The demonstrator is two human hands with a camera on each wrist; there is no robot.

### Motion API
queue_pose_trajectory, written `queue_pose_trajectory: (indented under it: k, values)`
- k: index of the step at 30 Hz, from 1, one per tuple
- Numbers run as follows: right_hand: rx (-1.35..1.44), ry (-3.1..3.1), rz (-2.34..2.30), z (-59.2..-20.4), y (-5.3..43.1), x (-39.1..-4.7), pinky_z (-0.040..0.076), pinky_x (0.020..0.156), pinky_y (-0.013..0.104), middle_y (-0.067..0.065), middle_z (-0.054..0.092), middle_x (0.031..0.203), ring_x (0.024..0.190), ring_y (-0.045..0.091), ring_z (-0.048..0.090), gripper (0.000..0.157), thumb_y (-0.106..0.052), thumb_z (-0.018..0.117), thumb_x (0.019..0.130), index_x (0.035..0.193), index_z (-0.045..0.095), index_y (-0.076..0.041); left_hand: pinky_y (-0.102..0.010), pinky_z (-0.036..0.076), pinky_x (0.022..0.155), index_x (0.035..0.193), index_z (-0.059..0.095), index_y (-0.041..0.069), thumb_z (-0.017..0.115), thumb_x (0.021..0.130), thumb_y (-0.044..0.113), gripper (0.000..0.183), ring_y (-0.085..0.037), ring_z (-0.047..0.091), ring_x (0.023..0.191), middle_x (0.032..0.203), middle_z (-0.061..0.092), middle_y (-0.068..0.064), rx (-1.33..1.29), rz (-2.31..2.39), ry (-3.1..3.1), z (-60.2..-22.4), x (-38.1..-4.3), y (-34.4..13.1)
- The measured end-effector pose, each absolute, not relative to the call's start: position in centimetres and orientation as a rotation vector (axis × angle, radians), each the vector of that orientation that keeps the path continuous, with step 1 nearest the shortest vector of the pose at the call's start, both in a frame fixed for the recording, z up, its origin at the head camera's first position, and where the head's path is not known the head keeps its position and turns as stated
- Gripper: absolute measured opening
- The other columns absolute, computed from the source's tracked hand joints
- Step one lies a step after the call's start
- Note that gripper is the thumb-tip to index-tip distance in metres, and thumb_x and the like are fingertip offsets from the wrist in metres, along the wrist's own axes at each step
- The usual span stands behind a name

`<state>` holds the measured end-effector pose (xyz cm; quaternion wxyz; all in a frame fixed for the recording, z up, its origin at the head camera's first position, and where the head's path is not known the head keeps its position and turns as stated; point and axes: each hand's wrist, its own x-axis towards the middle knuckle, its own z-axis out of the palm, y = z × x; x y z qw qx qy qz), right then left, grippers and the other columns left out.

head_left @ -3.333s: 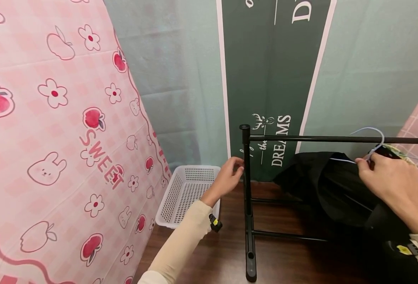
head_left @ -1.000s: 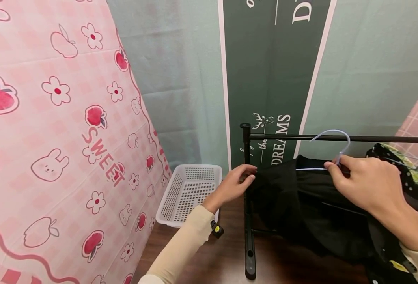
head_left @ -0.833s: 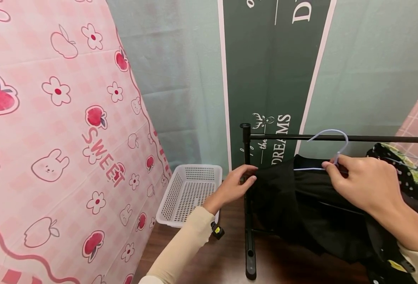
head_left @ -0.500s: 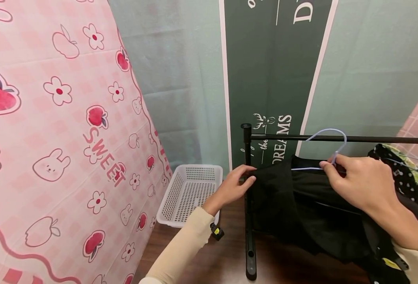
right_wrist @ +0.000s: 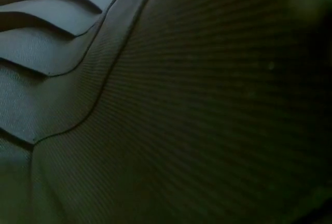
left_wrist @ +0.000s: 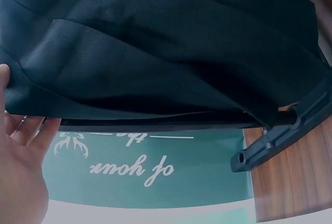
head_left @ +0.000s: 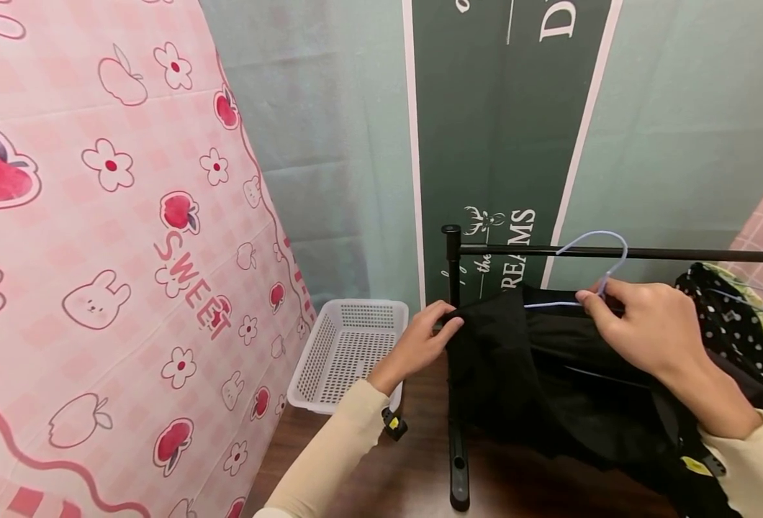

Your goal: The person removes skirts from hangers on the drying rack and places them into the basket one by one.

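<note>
A black garment point(head_left: 504, 374) hangs on a pale lavender hanger point(head_left: 625, 248), whose hook loops over the black rail point(head_left: 550, 250). My right hand point(head_left: 653, 324) pinches the hanger just below the hook, by the garment's neckline. At the left end of the garment, my left hand point(head_left: 417, 342) pinches its edge between thumb and fingers, in front of the rack's upright. In the left wrist view, the thumb of the left hand point(left_wrist: 23, 172) lies on the dark cloth point(left_wrist: 155, 53) and the other fingers are partly behind it. Ribbed, pleated black cloth point(right_wrist: 181, 105) fills the right wrist view; the hand is hidden there.
A white perforated plastic basket point(head_left: 349, 352) stands on the brown wooden floor point(head_left: 414, 460), left of the rack's upright point(head_left: 454, 403). Farther right hangs a black polka-dot garment point(head_left: 731, 324). A pink printed curtain point(head_left: 161, 288) lines the left side, a green one the back.
My right hand has brought the hanger and black garment leftward along the rail. My left hand has gone from beside the upright to gripping the garment's edge, now drawn slightly left.
</note>
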<state>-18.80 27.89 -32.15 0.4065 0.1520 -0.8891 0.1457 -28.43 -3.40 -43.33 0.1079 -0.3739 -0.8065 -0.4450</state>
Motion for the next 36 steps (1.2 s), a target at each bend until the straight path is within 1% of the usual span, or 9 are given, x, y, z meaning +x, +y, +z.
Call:
queue_pose_trajectory:
  k: [6, 12, 15, 18, 21, 25, 28, 31, 36]
  values:
    - [0.382, -2.278, 0.403, -32.6, 28.1, -19.6, 0.026, 0.047, 0.031, -0.012, 0.036, 0.045, 0.045, 0.021, 0.047, 0.029, -0.029, 0.071, 0.098, 0.073, 0.069, -0.015, -0.032, 0.055, 0.088, 0.115, 0.067, 0.009, 0.057, 0.112, 0.022, 0.016, -0.016, 0.063, 0.100, 0.113, 0.068, -0.005, -1.070, -1.290, -2.324, -43.5, -28.5, -3.8]
    - [0.374, -2.317, 0.427, -32.9, 28.2, -20.4, 0.031, 0.048, 0.034, -0.009, 0.042, 0.046, 0.049, 0.030, 0.055, 0.025, -0.028, 0.072, 0.098, 0.077, 0.072, -0.014, -0.025, 0.050, 0.080, 0.112, 0.066, 0.011, 0.056, 0.113, 0.023, 0.016, -0.014, 0.058, 0.093, 0.108, 0.066, -0.004, -1.053, -1.281, -2.287, -43.5, -28.5, -4.3]
    - [0.366, -2.331, 0.432, -33.0, 28.3, -20.9, 0.031, 0.048, 0.034, -0.009, 0.044, 0.047, 0.050, 0.031, 0.056, 0.025, -0.029, 0.071, 0.098, 0.079, 0.073, -0.014, -0.024, 0.051, 0.080, 0.113, 0.066, 0.010, 0.056, 0.113, 0.023, 0.017, -0.015, 0.059, 0.094, 0.108, 0.066, -0.005, -1.055, -1.288, -2.275, -43.4, -28.5, -4.5]
    - [0.364, -2.346, 0.440, -33.1, 28.3, -21.3, 0.032, 0.048, 0.034, -0.009, 0.043, 0.047, 0.050, 0.028, 0.056, 0.025, -0.031, 0.071, 0.099, 0.080, 0.074, -0.014, -0.029, 0.054, 0.085, 0.113, 0.067, 0.009, 0.056, 0.113, 0.022, 0.016, -0.017, 0.063, 0.098, 0.109, 0.068, -0.006, -1.047, -1.280, -2.269, -43.5, -28.4, -4.7]
    - [0.386, -2.366, 0.464, -33.1, 28.4, -21.5, 0.033, 0.050, 0.033, -0.010, 0.045, 0.049, 0.051, 0.022, 0.054, 0.026, -0.030, 0.070, 0.101, 0.080, 0.073, -0.014, -0.034, 0.055, 0.093, 0.115, 0.068, 0.009, 0.057, 0.112, 0.021, 0.017, -0.020, 0.066, 0.103, 0.112, 0.070, -0.007, -1.027, -1.266, -2.272, -43.5, -28.5, -4.9]
    - [0.425, -2.401, 0.517, -33.2, 28.3, -21.8, 0.037, 0.054, 0.030, -0.013, 0.055, 0.057, 0.056, 0.007, 0.053, 0.028, -0.028, 0.069, 0.103, 0.076, 0.070, -0.019, -0.038, 0.056, 0.100, 0.117, 0.070, 0.009, 0.059, 0.112, 0.023, 0.018, -0.022, 0.068, 0.111, 0.116, 0.072, -0.007, -0.977, -1.241, -2.284, -43.5, -28.6, -5.3]
    - [0.441, -2.429, 0.577, -33.2, 28.1, -22.1, 0.038, 0.059, 0.024, -0.014, 0.063, 0.064, 0.060, -0.003, 0.051, 0.029, -0.027, 0.069, 0.104, 0.076, 0.068, -0.022, -0.040, 0.055, 0.103, 0.119, 0.071, 0.011, 0.060, 0.111, 0.025, 0.020, -0.022, 0.068, 0.115, 0.119, 0.073, -0.007, -0.937, -1.225, -2.301, -43.5, -28.6, -5.6]
    - [0.460, -2.446, 0.643, -33.3, 28.0, -22.5, 0.036, 0.062, 0.020, -0.011, 0.067, 0.069, 0.063, -0.005, 0.049, 0.027, -0.023, 0.067, 0.106, 0.079, 0.070, -0.019, -0.042, 0.055, 0.104, 0.120, 0.071, 0.011, 0.060, 0.111, 0.026, 0.021, -0.022, 0.067, 0.117, 0.121, 0.072, -0.007, -0.926, -1.230, -2.315, -43.5, -28.6, -5.9]
    - [0.497, -2.447, 0.718, -33.4, 27.5, -23.1, 0.035, 0.064, 0.017, -0.001, 0.073, 0.083, 0.067, -0.003, 0.048, 0.026, -0.016, 0.066, 0.106, 0.081, 0.071, -0.016, -0.042, 0.054, 0.105, 0.122, 0.070, 0.011, 0.059, 0.111, 0.025, 0.021, -0.023, 0.067, 0.118, 0.122, 0.072, -0.007, -0.931, -1.230, -2.325, -43.6, -28.7, -6.5]
